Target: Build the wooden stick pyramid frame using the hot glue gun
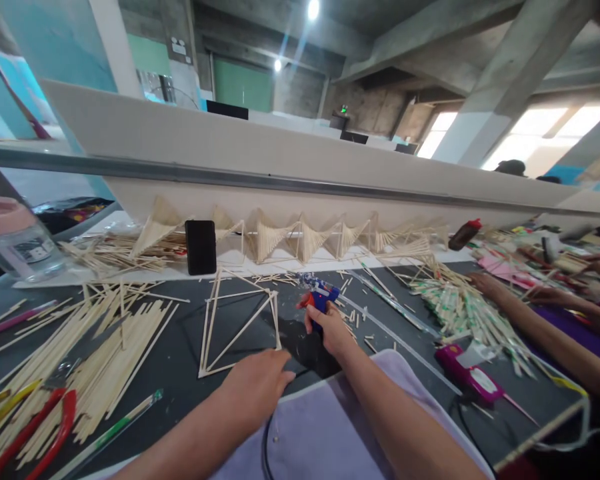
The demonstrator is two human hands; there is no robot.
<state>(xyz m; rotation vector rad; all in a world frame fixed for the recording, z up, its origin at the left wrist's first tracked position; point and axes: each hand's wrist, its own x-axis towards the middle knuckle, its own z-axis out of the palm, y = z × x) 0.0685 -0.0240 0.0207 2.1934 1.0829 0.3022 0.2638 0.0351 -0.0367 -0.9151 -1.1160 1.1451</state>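
Observation:
My right hand is wrapped round the handle of a blue hot glue gun with orange parts, its front end pointing away from me. My left hand is closed at the lower right edge of a frame of thin wooden sticks; the fingertips are mostly hidden behind the hand. The frame has triangular sides and stands on the dark table. A black cable runs down past my left wrist. Beneath both forearms lies a lavender cloth.
Loose sticks and red-handled scissors lie left. Behind stand a black phone and a row of twisted stick structures. On the right are a magenta glue gun, wrapped stick bundles and another person's arm.

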